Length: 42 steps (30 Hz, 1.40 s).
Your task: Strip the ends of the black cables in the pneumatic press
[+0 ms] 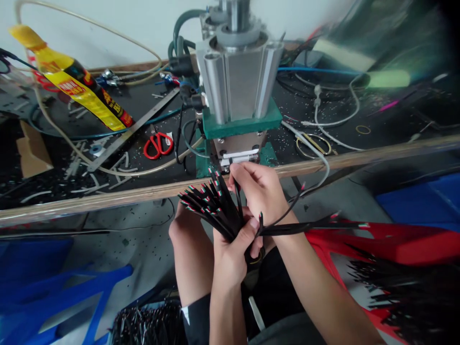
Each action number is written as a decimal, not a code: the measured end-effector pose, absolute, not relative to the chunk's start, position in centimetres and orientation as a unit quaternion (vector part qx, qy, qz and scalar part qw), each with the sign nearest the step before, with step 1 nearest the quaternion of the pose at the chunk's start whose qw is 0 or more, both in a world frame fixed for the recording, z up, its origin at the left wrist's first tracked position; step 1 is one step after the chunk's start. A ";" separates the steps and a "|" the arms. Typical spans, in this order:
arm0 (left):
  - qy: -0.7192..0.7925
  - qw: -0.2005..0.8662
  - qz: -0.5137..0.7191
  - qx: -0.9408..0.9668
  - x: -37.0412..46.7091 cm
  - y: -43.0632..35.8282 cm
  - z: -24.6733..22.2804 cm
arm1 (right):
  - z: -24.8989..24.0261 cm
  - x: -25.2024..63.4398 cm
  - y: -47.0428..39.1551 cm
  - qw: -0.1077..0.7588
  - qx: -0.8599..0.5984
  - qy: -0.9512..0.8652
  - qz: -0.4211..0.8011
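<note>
My left hand (233, 254) is wrapped round a bundle of black cables (219, 206), whose ends show small red, white and green wires and fan out to the upper left. Above it, my right hand (260, 189) pinches one black cable (237, 194) in front of the metal press (237, 76), near the press's lower opening. More black cables (305, 227) stretch out to the right, beneath my right wrist. The fingertips of my right hand partly hide the cable end at the press.
Red-handled scissors (158, 145), a metal ruler (132, 129) and a yellow bottle (77, 81) lie left of the press. Golden-handled scissors (314, 143) lie right. A wooden edge (158, 188) fronts the bench. Cable piles sit in a bin (147, 326) and on a red stool (391, 244).
</note>
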<state>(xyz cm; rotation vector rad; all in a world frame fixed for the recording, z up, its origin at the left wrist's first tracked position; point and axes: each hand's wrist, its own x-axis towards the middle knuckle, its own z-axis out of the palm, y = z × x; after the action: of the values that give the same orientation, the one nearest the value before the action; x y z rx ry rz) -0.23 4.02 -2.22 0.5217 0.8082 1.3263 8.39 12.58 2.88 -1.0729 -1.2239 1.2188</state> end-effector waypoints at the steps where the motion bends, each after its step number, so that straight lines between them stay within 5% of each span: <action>1: 0.358 0.684 0.594 0.227 -0.2 4.1 -2.0 | 3.0 8.3 12.7 0.528 -0.449 -0.508 0.511; 22: 0.369 0.670 0.610 0.208 -0.4 4.1 0.5 | 3.7 8.0 13.2 0.538 -0.474 -0.470 0.514; 42: 0.426 0.652 0.586 0.225 -0.9 3.0 -3.3 | 2.8 8.5 10.9 0.529 -0.468 -0.525 0.475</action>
<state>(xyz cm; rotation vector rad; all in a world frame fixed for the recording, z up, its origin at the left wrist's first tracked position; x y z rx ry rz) -0.95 3.03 -3.34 0.5112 0.9667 1.3293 8.53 10.88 2.79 -1.1171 -1.2538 1.1334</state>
